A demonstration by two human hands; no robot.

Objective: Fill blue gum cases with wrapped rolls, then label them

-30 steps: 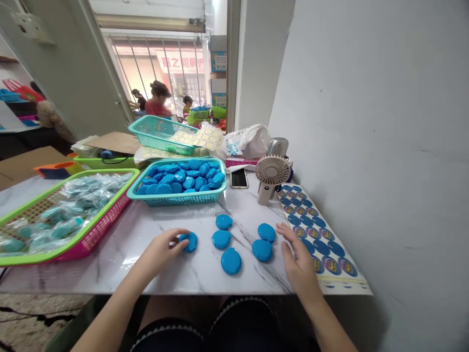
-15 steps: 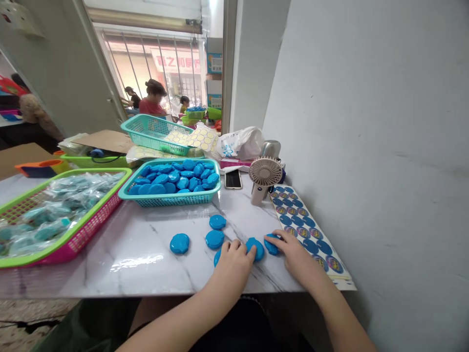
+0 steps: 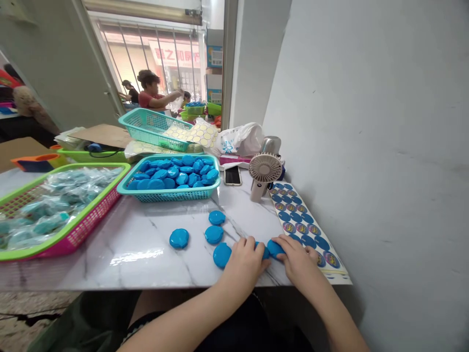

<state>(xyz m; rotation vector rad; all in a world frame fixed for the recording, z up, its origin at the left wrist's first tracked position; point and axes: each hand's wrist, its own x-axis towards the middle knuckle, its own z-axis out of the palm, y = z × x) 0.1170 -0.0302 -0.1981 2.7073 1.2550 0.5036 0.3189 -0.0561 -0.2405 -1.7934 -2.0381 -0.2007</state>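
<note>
My left hand [image 3: 245, 260] curls over a shiny blue round case [image 3: 262, 250], which shows only in part past the fingers. My right hand [image 3: 298, 258] has its fingers on another blue round case [image 3: 274, 248], just to the right of the first. The two cases sit side by side, close together on the marbled table [image 3: 146, 266]. Left of my left hand lies a loose blue case [image 3: 222, 255]. Beyond it are two more, a nearer one [image 3: 214, 234] and a farther one [image 3: 217, 217]. A single case [image 3: 179, 238] lies farther left.
A turquoise basket [image 3: 168, 195] of blue cases stands behind. At left is a green-and-pink basket [image 3: 84, 217] of bagged items. A phone [image 3: 232, 176], a small fan [image 3: 264, 168] and a sheet of round stickers [image 3: 306, 227] lie toward the wall. A person [image 3: 148, 93] sits beyond the doorway.
My left hand has shifted right onto the neighbouring case, uncovering the case at its left. My right hand has moved slightly right with its case. The person behind has raised an arm.
</note>
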